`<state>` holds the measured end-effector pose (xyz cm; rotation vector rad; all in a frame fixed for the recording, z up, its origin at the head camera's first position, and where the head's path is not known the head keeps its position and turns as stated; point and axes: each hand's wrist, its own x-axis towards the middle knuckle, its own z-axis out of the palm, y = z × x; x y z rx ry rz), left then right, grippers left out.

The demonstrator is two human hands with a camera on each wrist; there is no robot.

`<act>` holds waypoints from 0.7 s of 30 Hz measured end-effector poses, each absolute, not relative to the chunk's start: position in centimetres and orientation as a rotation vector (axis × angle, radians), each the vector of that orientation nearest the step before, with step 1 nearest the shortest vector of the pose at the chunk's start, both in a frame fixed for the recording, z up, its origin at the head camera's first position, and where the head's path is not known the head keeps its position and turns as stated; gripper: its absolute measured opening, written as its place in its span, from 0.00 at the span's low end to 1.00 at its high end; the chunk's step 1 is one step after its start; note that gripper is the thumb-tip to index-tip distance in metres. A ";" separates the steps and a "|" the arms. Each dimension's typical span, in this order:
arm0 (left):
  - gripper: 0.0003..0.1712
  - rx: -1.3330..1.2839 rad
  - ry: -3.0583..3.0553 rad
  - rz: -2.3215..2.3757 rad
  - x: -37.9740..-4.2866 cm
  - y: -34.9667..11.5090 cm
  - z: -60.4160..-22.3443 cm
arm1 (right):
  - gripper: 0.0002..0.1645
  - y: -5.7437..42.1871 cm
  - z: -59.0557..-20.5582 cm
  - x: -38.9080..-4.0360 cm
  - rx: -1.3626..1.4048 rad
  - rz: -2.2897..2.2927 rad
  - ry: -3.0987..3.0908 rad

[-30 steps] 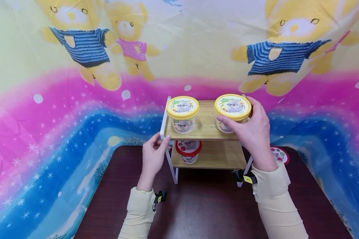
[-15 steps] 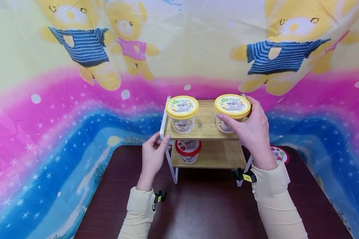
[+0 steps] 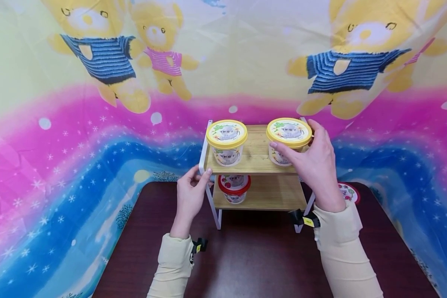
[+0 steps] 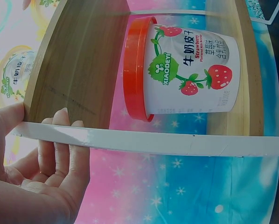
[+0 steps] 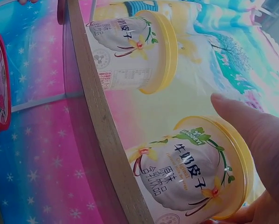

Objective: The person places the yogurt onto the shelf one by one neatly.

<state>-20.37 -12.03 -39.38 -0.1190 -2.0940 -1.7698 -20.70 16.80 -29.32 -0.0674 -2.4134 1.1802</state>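
Right hand [image 3: 318,167] apparently around yellow-lidded tub [image 3: 288,133]

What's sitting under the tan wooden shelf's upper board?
One white, round strawberry-print cup with a red lid stands on the lower wooden board, near its left end. In the head view, the upper board hides the back part.

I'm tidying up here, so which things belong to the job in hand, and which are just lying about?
Likely in the job:
rack, gripped by left hand
right yellow tub, held by right hand
left yellow tub, on rack
red tub, lower shelf

Likely just there:
table
backdrop
red lid at right, less surely
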 end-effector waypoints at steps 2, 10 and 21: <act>0.23 -0.121 -2.092 -1.771 -20.4 -12.0 -39.4 | 0.70 16.8 -29.3 -20.7 -0.075 1.186 -2.417; 0.23 -0.126 -2.092 -1.773 -20.4 -12.0 -39.4 | 0.68 17.0 -29.1 -20.5 -0.108 1.199 -2.416; 0.24 -0.124 -2.093 -1.781 -20.3 -12.1 -39.3 | 0.64 17.1 -29.4 -20.2 -0.148 1.228 -2.348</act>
